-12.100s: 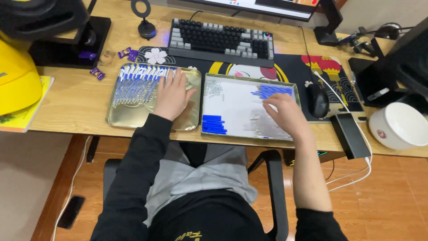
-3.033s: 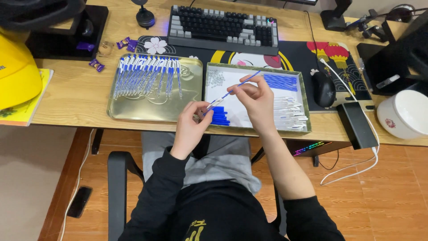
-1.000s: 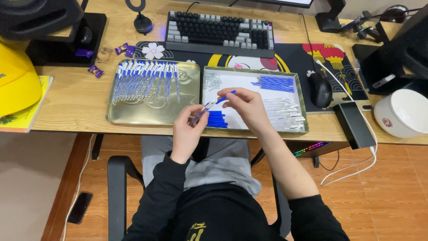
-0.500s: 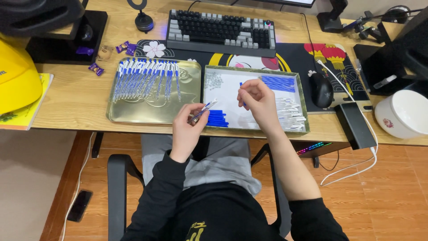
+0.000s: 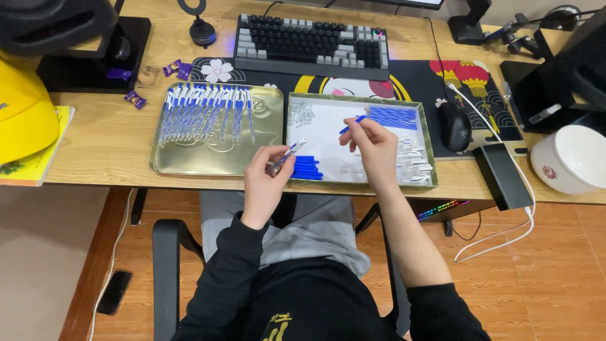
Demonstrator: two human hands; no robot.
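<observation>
My left hand point(image 5: 268, 179) holds a white and blue pen barrel point(image 5: 287, 155) at the near left corner of the white-lined tray point(image 5: 328, 126). My right hand point(image 5: 374, 146) is over the middle of that tray and pinches a thin blue refill point(image 5: 352, 124). In the tray lie a bunch of blue refills point(image 5: 391, 117) at the back right, blue caps point(image 5: 307, 168) at the front left, white pen parts point(image 5: 413, 161) at the right and small springs point(image 5: 303, 113) at the back left. A gold tray point(image 5: 189, 158) to the left holds a row of several finished pens point(image 5: 208, 110).
A keyboard point(image 5: 309, 44) and patterned desk mat point(image 5: 416, 79) lie behind the trays. A black mouse point(image 5: 453, 126), a black box point(image 5: 502, 177) with a white cable and a white bowl point(image 5: 571, 161) are to the right. A yellow helmet point(image 5: 22, 113) sits at the left.
My right hand has taken a blue refill from the tray and lifted it. My left hand keeps the pen barrel near the tray's front left corner.
</observation>
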